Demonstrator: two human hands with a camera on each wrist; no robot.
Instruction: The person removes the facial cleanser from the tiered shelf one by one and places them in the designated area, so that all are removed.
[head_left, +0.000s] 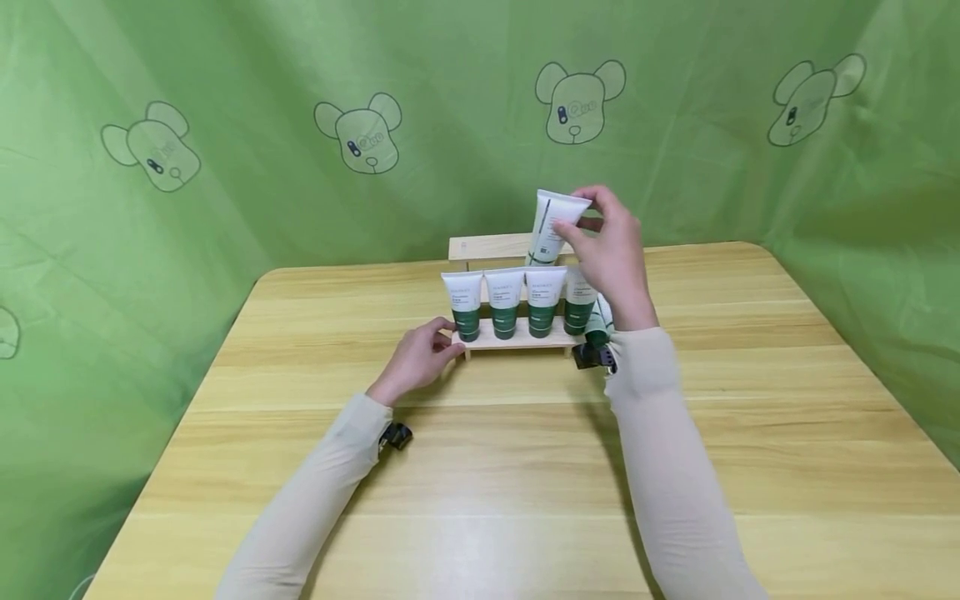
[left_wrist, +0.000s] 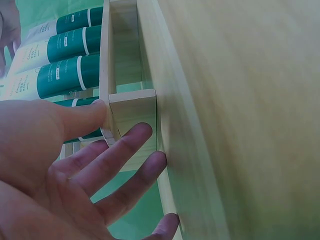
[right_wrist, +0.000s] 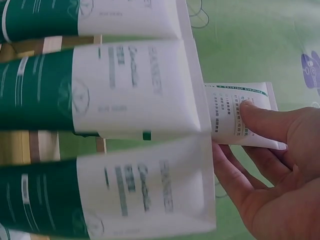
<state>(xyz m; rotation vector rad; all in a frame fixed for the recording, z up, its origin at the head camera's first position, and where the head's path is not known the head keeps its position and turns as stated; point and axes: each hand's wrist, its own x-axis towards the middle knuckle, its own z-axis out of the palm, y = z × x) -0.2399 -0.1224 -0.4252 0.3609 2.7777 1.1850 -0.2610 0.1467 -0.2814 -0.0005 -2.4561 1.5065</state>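
Several white-and-green tubes (head_left: pixel 503 302) stand in a row on the lower front step of a small wooden rack (head_left: pixel 491 335). My right hand (head_left: pixel 611 250) pinches another tube (head_left: pixel 552 223), tilted, above the rack's rear part behind the row; in the right wrist view the thumb of my right hand (right_wrist: pixel 272 165) lies on its white end. At the rack's left front end is my left hand (head_left: pixel 420 357). In the left wrist view, the thumb of my left hand (left_wrist: pixel 80 165) touches the step's edge (left_wrist: pixel 106 75), with the other fingers spread around the rack's end.
One more tube (head_left: pixel 598 321) leans or lies at the rack's right end, partly behind my right wrist. The wooden table (head_left: pixel 480 467) extends in front and to both sides. A green curtain (head_left: pixel 465 100) with bear-head drawings hangs behind.
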